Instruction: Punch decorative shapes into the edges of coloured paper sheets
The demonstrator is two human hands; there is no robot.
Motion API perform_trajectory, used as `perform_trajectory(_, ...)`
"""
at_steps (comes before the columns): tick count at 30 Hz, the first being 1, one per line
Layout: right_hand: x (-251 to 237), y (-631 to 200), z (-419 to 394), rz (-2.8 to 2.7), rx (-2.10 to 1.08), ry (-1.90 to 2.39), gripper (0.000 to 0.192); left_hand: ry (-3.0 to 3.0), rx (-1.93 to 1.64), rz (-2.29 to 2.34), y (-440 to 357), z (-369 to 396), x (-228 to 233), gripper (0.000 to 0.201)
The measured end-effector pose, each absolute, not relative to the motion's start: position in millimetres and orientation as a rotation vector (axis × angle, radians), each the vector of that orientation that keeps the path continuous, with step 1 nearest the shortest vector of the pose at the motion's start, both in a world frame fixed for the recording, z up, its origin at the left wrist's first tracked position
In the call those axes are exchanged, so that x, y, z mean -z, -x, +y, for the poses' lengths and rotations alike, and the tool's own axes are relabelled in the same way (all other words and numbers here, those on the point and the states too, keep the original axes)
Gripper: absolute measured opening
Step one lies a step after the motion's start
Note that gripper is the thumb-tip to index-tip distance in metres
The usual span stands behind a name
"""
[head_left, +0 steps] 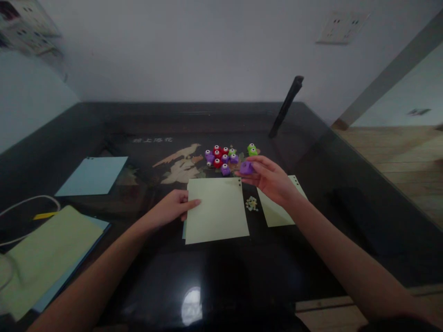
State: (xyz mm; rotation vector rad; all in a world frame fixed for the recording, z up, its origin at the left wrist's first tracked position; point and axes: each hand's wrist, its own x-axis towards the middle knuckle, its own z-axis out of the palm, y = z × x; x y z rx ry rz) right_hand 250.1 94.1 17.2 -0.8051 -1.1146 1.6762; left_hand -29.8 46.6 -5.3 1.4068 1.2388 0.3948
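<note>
My left hand [175, 208] rests on the left edge of a pale green paper sheet [217, 211] lying on the dark glass table [311, 152], thumb on top. My right hand [270, 179] holds a small purple paper punch [246, 168] just above the sheet's top right corner. Behind it sits a cluster of red, purple and green punches [223, 157], with a pair of green ones [252, 149] to the right. A second green sheet [277, 210] lies under my right wrist. A little pile of punched paper bits [251, 203] sits between the two sheets.
A light blue sheet [92, 175] lies at the left. A stack of green and blue sheets [44, 258] and a white cable [27, 203] are near the left edge. A dark stand [287, 106] leans at the back. Wooden floor [404, 161] lies beyond the table's right edge.
</note>
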Motion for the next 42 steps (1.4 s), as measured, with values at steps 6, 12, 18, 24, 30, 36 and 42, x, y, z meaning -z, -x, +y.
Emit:
perform_trajectory(6, -13, -271, 55, -0.953, -1.651, 1.030, 0.031, -1.375, -0.357, 1.238, 23, 41, -2, 0.038)
perform_trajectory(12, -13, -280, 50, -1.009, -1.483, 1.163, 0.035, -1.308, -0.414, 1.287, 9, 33, -3, 0.040)
perform_trajectory(18, -12, -289, 53, -1.095, -1.523, 1.161, 0.031, -1.170, -0.498, 1.396, -4, 15, 0, 0.041)
perform_trajectory(24, -15, -286, 48, -1.070, -1.630, 1.153, 0.028, -1.271, -0.410, 1.403, 0, 6, -2, 0.036)
perform_trajectory(30, -19, -282, 44, -0.981, -1.734, 1.100, 0.036, -1.271, -0.457, 1.412, 2, 9, -2, 0.034)
perform_trajectory(36, -17, -282, 41, -0.950, -1.812, 1.144, 0.035, -1.331, -0.454, 1.387, 4, 10, -6, 0.034)
perform_trajectory(42, -20, -279, 40, -1.100, -1.680, 1.171, 0.023, -1.349, -0.460, 1.360, 7, 12, -9, 0.033)
